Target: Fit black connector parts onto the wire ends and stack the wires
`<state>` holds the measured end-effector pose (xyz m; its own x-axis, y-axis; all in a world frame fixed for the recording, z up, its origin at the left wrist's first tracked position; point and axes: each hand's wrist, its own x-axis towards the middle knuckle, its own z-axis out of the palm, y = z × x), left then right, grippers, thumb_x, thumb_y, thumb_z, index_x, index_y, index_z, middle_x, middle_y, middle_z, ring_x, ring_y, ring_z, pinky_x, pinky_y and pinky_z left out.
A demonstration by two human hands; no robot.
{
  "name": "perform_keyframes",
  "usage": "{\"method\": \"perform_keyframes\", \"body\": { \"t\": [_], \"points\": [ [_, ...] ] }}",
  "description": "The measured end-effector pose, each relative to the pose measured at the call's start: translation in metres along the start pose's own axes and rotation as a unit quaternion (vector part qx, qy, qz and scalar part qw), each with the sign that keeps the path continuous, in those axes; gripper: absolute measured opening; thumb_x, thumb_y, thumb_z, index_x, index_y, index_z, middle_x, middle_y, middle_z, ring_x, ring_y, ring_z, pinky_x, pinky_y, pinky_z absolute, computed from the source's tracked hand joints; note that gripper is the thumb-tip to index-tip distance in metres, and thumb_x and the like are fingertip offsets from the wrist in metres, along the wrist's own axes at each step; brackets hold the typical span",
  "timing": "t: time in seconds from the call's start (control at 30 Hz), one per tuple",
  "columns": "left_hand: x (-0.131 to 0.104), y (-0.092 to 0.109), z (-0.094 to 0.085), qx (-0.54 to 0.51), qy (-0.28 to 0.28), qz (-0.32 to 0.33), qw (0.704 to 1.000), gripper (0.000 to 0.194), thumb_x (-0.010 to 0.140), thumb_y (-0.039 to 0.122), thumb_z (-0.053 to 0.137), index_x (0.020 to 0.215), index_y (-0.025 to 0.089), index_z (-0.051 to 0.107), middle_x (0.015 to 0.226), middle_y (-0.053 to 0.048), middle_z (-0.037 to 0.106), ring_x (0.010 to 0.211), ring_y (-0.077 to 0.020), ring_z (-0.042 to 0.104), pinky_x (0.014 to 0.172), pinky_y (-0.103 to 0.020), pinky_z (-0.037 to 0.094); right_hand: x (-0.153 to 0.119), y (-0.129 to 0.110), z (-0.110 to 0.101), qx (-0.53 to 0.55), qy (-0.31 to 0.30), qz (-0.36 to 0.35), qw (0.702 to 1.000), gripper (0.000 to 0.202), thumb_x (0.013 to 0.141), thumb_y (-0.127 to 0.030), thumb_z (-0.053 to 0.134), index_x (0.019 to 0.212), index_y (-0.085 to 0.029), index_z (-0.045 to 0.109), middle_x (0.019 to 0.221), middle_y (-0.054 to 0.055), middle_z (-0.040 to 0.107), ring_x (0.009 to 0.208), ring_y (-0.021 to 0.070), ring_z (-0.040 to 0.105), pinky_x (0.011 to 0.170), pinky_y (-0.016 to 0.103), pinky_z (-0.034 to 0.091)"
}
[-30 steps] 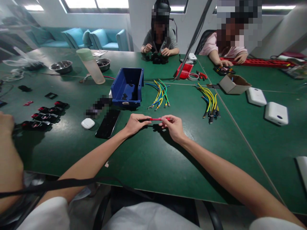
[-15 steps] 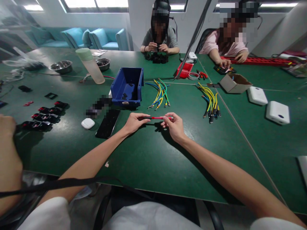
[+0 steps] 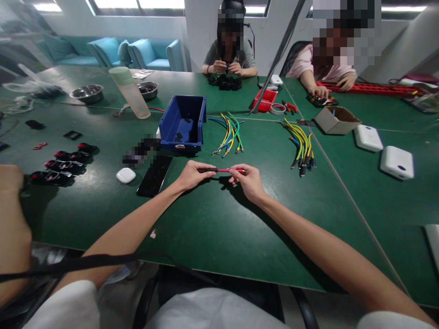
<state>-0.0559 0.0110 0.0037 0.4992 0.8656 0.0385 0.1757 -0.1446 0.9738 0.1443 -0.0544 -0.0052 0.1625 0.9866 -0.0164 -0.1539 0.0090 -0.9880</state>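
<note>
Between my two hands, a short red wire (image 3: 223, 170) is held level just above the green table, with a black part at its left end. My left hand (image 3: 192, 176) pinches the black end between thumb and fingers. On the red part, my right hand (image 3: 248, 180) grips with thumb and fingertips, and a bit of red shows past them. Beyond the hands lies a loose bunch of yellow, green and blue wires (image 3: 228, 135) with metal ends. Farther right, a second bunch of wires (image 3: 302, 144) has black-sleeved ends.
A blue bin (image 3: 181, 147) holds small black pieces. Left of my hands are a black phone (image 3: 154, 177), a white case (image 3: 125, 175) and several black-and-red parts (image 3: 65, 167). A bottle (image 3: 132, 93) leans behind. An open carton (image 3: 338, 121) stands right; two people work opposite.
My right hand's fingers have shifted slightly left along the red wire and closed more around it. My left hand stays in place on the black end.
</note>
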Motion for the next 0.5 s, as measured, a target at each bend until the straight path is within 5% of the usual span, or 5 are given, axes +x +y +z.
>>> {"method": "perform_keyframes", "body": {
  "t": [0.5],
  "points": [
    [-0.0006, 0.0018, 0.0042, -0.104, -0.01, -0.016, 0.994, 0.043, 0.067, 0.037, 0.078, 0.099, 0.009, 0.07, 0.084, -0.012, 0.073, 0.076, -0.0223, 0.07, 0.077, -0.036, 0.056, 0.0011, -0.0044, -0.0021, -0.082, -0.041, -0.004, 0.996, 0.037, 0.076, -0.05, 0.067, 0.078, -0.014, 0.066, 0.058, 0.002, 0.062, 0.043, 0.0116, 0.054, 0.041, 0.022, 0.042]
  ]
}}
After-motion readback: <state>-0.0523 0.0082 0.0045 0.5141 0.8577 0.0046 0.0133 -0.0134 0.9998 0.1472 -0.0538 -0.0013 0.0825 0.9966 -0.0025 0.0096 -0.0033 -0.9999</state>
